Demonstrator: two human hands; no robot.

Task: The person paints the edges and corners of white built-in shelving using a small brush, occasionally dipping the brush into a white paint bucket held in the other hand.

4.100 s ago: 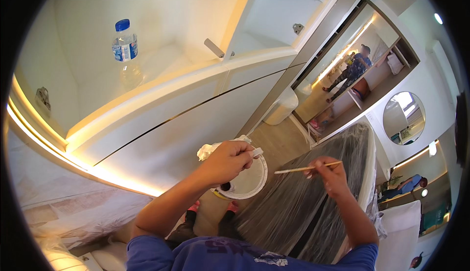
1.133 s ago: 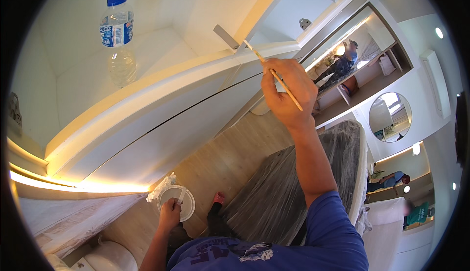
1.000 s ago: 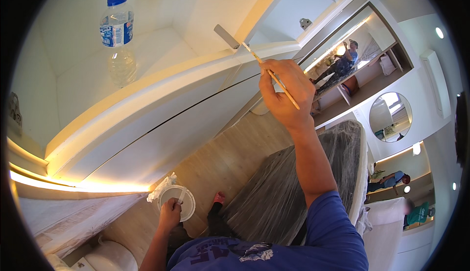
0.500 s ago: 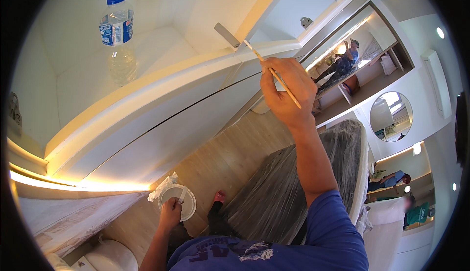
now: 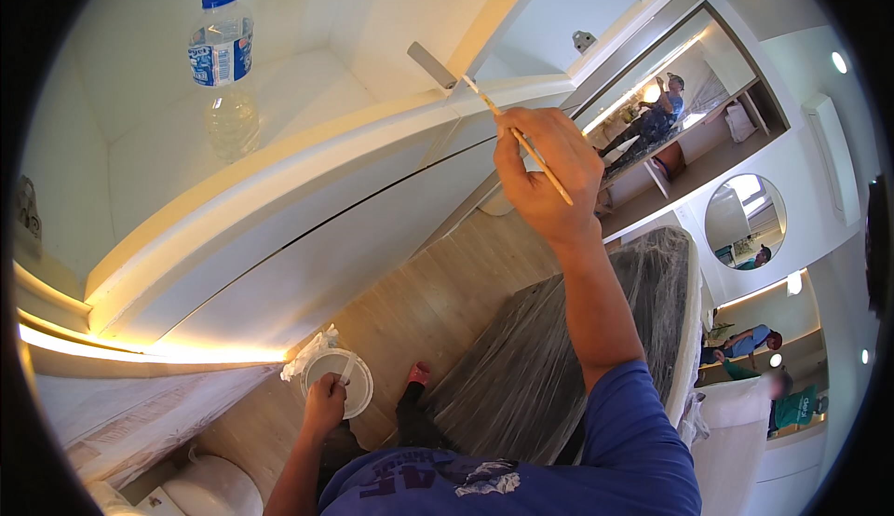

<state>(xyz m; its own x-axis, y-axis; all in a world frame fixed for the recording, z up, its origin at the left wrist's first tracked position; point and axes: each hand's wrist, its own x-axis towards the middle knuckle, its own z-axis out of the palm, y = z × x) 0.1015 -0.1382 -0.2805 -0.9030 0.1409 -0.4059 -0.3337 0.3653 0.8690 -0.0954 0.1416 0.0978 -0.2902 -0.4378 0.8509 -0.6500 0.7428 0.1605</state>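
My right hand (image 5: pixel 554 167) is closed around a thin paintbrush (image 5: pixel 526 148) with a light wooden handle. The white-coated tip points up and left, at the cabinet's cream edge (image 5: pixel 503 90); whether it touches cannot be told. Just left of the tip, a flat grey metal piece (image 5: pixel 431 66) sticks out from that edge. Lower down, my left hand (image 5: pixel 326 400) grips a round white tub (image 5: pixel 361 404) at its near side. A pale flat strip (image 5: pixel 348 368) rises from beside the fingers across the tub; its kind is unclear.
A clear plastic bottle (image 5: pixel 222 64) with a blue cap stands in the left recess. Crumpled white material (image 5: pixel 307 353) lies by the tub. Plastic film covers a large dark surface (image 5: pixel 521 358) at my right. Workers (image 5: pixel 793 408) are at the far right, near a round mirror (image 5: pixel 745 223).
My hands, the brush and the tub look almost unmoved. At the far right, a worker in green has shifted an arm, and a person now shows in the round mirror.
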